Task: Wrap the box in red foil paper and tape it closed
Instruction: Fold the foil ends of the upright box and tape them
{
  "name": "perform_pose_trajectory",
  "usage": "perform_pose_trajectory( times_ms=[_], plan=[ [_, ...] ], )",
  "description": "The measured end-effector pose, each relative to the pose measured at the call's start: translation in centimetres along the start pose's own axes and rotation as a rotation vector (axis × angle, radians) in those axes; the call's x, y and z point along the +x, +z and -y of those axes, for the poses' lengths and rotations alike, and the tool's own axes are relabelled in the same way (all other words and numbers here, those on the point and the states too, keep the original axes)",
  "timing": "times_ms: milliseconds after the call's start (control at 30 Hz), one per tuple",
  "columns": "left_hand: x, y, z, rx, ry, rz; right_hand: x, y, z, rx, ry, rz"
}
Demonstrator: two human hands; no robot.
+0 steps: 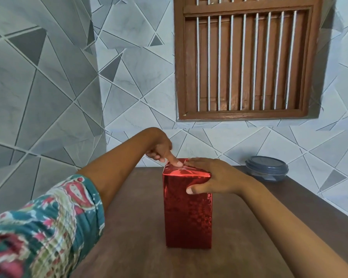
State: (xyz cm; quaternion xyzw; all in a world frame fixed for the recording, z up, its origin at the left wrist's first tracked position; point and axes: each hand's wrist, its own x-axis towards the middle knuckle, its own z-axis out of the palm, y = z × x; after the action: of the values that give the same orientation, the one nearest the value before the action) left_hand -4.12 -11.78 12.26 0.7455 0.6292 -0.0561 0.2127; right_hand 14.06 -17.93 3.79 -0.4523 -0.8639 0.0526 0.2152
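Box (188,213) on brown table (133,227), tiled wall (48,87)

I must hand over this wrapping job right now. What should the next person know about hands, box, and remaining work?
Box: upright on the brown table, visible sides covered in red foil.
Left hand: one finger presses the folded foil on its top.
Right hand: lies flat across the top, thumb on the front face.
Done: body wrapped, top flaps folded.
Left: tape the top closed; whether tape is there cannot be told.
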Motion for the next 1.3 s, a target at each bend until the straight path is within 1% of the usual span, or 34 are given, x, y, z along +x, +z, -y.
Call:
perform_pose_trajectory(
  times_ms=[33,100,267,333,367,400,433,467,500,533,567,600,633,700,800,900,1000,1100,1200,1300],
  plan=[
    [0.0,0.1,0.3,0.011,-0.028,0.011,-0.1,0.0,0.0,0.003,-0.005,-0.003],
    [0.1,0.6,1.3,-0.076,-0.044,0.034,0.1,0.0,0.1,0.003,-0.016,-0.01],
    [0.4,2.0,5.5,-0.546,0.099,0.095,0.0,0.0,0.2,0.025,-0.014,-0.011],
    [-0.1,1.9,6.7,-0.589,0.106,0.047,-0.3,-0.1,0.1,0.037,-0.019,-0.024],
    [-0.4,1.9,7.0,-0.575,0.092,-0.044,-0.3,-0.1,0.1,0.041,-0.023,-0.028],
    [-0.7,1.8,7.0,-0.575,0.093,-0.18,-0.4,-0.1,0.1,0.046,-0.027,-0.032],
    [-0.9,1.9,6.9,-0.597,0.146,-0.331,-0.4,-0.1,0.1,0.046,-0.03,-0.035],
    [-1.2,2.2,6.5,-0.626,0.255,-0.472,-0.4,-0.1,0.1,0.044,-0.03,-0.039],
    [-1.8,3.0,5.8,-0.631,0.404,-0.582,-0.3,-0.1,0.0,0.042,-0.023,-0.043],
    [-2.2,4.1,5.1,-0.592,0.55,-0.659,-0.4,-0.1,0.1,0.042,-0.014,-0.046],
    [-2.6,5.4,4.6,-0.506,0.656,-0.705,-0.4,0.0,0.1,0.048,-0.008,-0.048],
    [-2.9,6.7,4.2,-0.397,0.716,-0.73,-0.5,0.0,0.1,0.058,-0.011,-0.046],
    [-3.0,7.8,4.0,-0.293,0.732,-0.749,-0.5,0.0,0.1,0.069,-0.013,-0.044],
    [-2.9,9.3,4.1,-0.174,0.742,-0.76,-0.7,-0.1,0.2,0.072,-0.012,-0.043],
    [-2.7,9.8,4.3,-0.143,0.795,-0.731,-1.1,-0.4,0.4,0.09,-0.012,-0.061],
    [-2.8,9.8,4.1,-0.052,0.788,-0.716,-1.2,-0.4,0.5,0.107,-0.003,-0.06],
    [-2.5,9.5,4.2,-0.017,0.791,-0.668,-1.0,0.0,0.4,0.091,0.012,-0.054],
    [-2.4,9.2,4.0,-0.033,0.712,-0.583,-1.1,-0.1,0.7,0.071,0.027,-0.057],
    [-2.5,8.3,3.3,0.056,0.633,-0.522,-1.1,-0.4,1.1,0.061,0.032,-0.056],
    [-2.3,7.1,3.0,0.003,0.44,-0.464,-1.1,-0.4,1.4,0.06,0.037,-0.042]
  ],
)
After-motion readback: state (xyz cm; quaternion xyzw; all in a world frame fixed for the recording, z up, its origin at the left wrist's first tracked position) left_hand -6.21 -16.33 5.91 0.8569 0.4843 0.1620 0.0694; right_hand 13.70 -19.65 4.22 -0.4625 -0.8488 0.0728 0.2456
